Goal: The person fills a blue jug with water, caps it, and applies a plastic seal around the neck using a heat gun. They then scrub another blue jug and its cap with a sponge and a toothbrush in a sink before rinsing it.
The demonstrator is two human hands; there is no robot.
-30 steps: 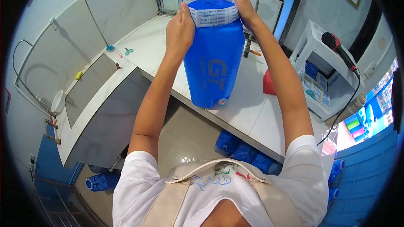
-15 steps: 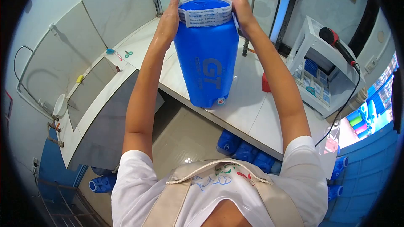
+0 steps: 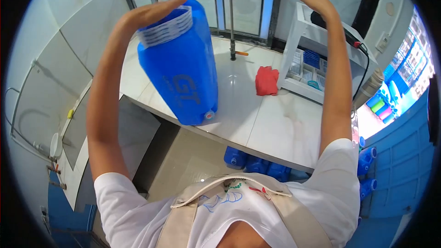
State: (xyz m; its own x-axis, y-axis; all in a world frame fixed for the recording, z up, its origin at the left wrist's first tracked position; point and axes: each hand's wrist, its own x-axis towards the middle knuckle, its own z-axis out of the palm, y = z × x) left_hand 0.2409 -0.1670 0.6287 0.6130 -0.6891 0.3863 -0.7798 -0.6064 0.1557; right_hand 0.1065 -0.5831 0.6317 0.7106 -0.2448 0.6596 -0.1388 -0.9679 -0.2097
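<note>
A tall blue water container (image 3: pixel 177 64) marked "GT" stands on the white counter, leaning left in the head view. A loose printed plastic seal band (image 3: pixel 167 28) circles its top. My left hand (image 3: pixel 154 14) lies over the container's top beside the band, with its fingers stretched out flat. Up at the right, my right hand (image 3: pixel 320 3) is raised above the white shelf unit (image 3: pixel 301 32), fingers apart and holding nothing. Just below that hand lies a black and red heat gun (image 3: pixel 356 43) on the shelf top, partly hidden behind my wrist.
A red cloth (image 3: pixel 267 81) lies on the tiled counter (image 3: pixel 229 110) beside the shelf. Behind it rises a metal pipe with an orange-handled valve (image 3: pixel 241 53). Several blue containers (image 3: pixel 235 157) stand under the counter. A black cord (image 3: pixel 366 71) hangs from the heat gun.
My right hand has left the container's top and moved right to the heat gun. My left hand has shifted over the top. The view has turned right.
</note>
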